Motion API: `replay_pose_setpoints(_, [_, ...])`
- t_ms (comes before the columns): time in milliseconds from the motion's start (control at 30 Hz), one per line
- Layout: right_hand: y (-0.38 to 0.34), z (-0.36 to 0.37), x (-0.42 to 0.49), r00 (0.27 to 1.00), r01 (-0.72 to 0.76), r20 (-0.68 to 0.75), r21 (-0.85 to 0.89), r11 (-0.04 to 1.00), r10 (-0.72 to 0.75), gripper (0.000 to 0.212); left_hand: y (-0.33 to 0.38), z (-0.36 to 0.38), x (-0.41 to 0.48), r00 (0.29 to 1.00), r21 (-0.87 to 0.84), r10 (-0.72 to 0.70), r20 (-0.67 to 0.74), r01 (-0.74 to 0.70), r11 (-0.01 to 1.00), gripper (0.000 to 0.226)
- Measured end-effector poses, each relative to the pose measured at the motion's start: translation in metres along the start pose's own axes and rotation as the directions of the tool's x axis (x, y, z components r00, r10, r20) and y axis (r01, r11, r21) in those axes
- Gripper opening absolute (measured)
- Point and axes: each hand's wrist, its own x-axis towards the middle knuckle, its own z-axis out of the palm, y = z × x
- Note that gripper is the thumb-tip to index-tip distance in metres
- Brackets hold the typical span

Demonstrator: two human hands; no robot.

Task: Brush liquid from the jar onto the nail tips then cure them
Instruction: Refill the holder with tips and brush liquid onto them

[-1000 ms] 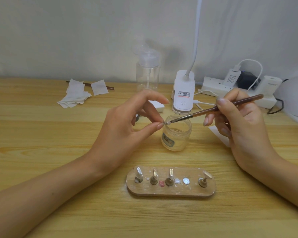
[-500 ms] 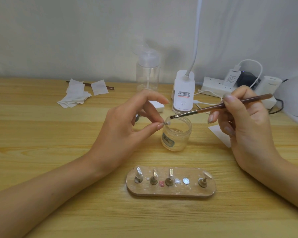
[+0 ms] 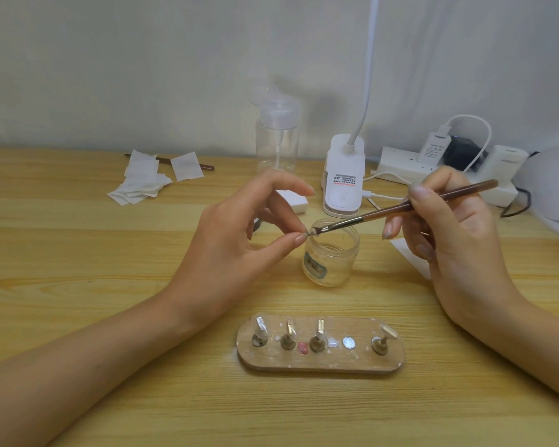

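Observation:
My left hand [image 3: 236, 243] pinches a small nail tip [image 3: 309, 234] between thumb and a finger, just above the left rim of the open clear jar [image 3: 331, 256]. My right hand [image 3: 446, 240] grips a brown brush [image 3: 410, 204] like a pen; its bristles touch the pinched tip over the jar mouth. In front of the jar lies a wooden oval holder [image 3: 320, 348] carrying several nail tips upright on small stands, with one stand spot bare.
A white clip lamp [image 3: 344, 179] stands behind the jar, a clear pump bottle [image 3: 277, 137] to its left. White wipes [image 3: 146, 179] and a second brush lie at the back left. A power strip [image 3: 446, 169] with chargers sits back right, a white rounded device [image 3: 552, 185] at the right edge.
The brush lifted off the pinched nail tip half a second ago, then came back down and left; its bristles now touch the tip again. My left hand has stayed in place.

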Motion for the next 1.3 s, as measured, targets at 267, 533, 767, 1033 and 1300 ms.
replay_pose_setpoints(267, [-0.0006, 0.0005, -0.0006, 1.000, 0.006, 0.012, 0.012, 1.000, -0.006, 0.021, -0.0006, -0.0001, 0.0005, 1.000, -0.008, -0.004, 0.002, 0.004, 1.000, 0.037])
replay_pose_setpoints(533, [-0.0006, -0.0010, 0.0009, 1.000, 0.022, -0.015, 0.044, 0.999, -0.021, 0.022, 0.0004, 0.0002, 0.0004, 1.000, -0.005, -0.006, 0.004, 0.006, 1.000, 0.036])
replay_pose_setpoints(767, [0.0017, -0.0011, 0.0011, 0.998, -0.046, -0.041, 0.008, 0.999, 0.046, 0.022, 0.0014, 0.0003, 0.0005, 1.000, -0.017, -0.026, 0.007, 0.026, 1.000, 0.035])
replay_pose_setpoints(1033, [0.0011, 0.0001, 0.0004, 1.000, 0.012, 0.006, 0.024, 1.000, -0.012, 0.020, 0.0009, 0.0007, 0.0008, 1.000, -0.022, -0.026, 0.007, 0.026, 0.999, 0.036])
replay_pose_setpoints(1300, [0.0047, -0.0035, 0.0039, 0.999, -0.020, -0.045, -0.012, 1.000, 0.020, 0.024, -0.0029, 0.0022, 0.0013, 0.999, -0.031, -0.038, 0.001, 0.038, 0.999, 0.042])
